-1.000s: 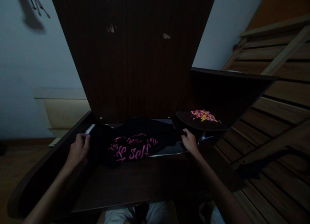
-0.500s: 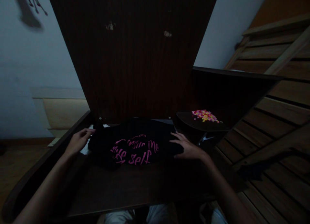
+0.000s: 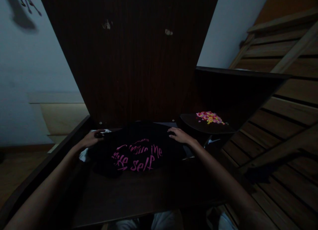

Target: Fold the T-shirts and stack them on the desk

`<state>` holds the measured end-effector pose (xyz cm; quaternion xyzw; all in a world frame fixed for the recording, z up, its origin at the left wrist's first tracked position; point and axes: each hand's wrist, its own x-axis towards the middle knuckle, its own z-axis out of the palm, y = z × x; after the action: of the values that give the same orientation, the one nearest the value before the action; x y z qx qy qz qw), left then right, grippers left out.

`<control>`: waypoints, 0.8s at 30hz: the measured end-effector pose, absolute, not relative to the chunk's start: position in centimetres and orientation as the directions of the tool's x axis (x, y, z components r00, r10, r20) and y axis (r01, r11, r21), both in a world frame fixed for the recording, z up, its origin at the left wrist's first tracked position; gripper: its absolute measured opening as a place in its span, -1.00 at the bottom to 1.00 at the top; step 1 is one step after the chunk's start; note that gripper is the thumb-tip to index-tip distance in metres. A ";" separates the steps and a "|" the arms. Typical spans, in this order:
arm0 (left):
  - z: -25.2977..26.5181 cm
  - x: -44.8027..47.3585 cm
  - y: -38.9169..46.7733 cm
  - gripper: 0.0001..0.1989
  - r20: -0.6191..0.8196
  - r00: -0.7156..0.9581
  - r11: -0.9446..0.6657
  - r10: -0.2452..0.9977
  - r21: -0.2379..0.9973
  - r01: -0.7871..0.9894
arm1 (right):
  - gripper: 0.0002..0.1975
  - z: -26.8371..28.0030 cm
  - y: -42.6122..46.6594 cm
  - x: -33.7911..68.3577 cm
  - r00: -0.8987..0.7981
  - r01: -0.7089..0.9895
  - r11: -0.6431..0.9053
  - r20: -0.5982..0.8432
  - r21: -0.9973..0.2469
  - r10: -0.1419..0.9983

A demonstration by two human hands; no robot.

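Observation:
A black shirt (image 3: 149,137) with pink lettering lies bunched on the dark desk (image 3: 129,197). At its upper left corner is my left hand (image 3: 90,139), thumb and fingers closed on the dark fabric. My right hand (image 3: 181,136) rests on the upper right part of the shirt, its fingers a little bent and apart. Something white and crumpled (image 3: 83,155) sticks out from under the shirt's left side, beneath my left wrist. Poor light hides the shirt's folds and edges.
To the right, a rounded corner shelf (image 3: 188,120) bears a heap of small pink, red and yellow pieces (image 3: 210,117). A tall dark panel (image 3: 139,67) rises behind the desk. A raised side board (image 3: 49,163) bounds the left, and a wooden slatted frame (image 3: 285,124) stands right.
My right hand has moved up and left onto the shirt, uncovering a greyish edge at its right. My left hand has shifted right and closed on the corner. The view has shifted slightly.

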<state>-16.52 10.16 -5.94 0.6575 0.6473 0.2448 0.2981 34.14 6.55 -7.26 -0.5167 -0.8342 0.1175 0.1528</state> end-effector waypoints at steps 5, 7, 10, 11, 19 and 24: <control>-4.2 -16.4 9.5 -0.69 -0.193 0.278 -0.094 0.941 0.641 0.762 | -0.74 -6.6 7.5 33.9 -0.298 0.940 0.288 -0.032 -0.183 0.954; -3.6 -16.5 9.2 -0.75 -0.230 0.359 -0.152 0.905 0.612 0.776 | -0.79 -6.2 7.7 34.2 -0.265 0.960 0.255 -0.087 -0.113 0.960; -2.9 -17.0 9.3 -0.77 -0.216 0.348 -0.186 0.912 0.537 0.823 | -0.83 -5.6 8.2 34.9 -0.275 0.958 0.264 -0.092 -0.115 0.957; -2.7 -17.2 9.5 -0.76 -0.210 0.328 -0.187 0.921 0.500 0.846 | -0.83 -5.5 8.4 35.3 -0.280 0.954 0.269 -0.069 -0.133 0.958; -2.8 -18.1 12.8 -0.62 0.236 0.190 -0.252 0.953 0.270 0.929 | -0.79 -5.5 9.3 36.4 -0.025 0.974 0.089 0.289 -0.209 0.957; -4.5 -16.6 11.0 -0.55 0.442 0.013 -0.167 0.897 0.311 0.935 | -0.80 -6.2 7.4 35.9 0.060 0.961 0.042 0.351 -0.275 0.934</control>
<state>-16.57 10.97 -4.52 0.7109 0.6443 0.2797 -0.0346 35.92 7.40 -6.21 -0.6917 -0.6849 -0.0289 0.2272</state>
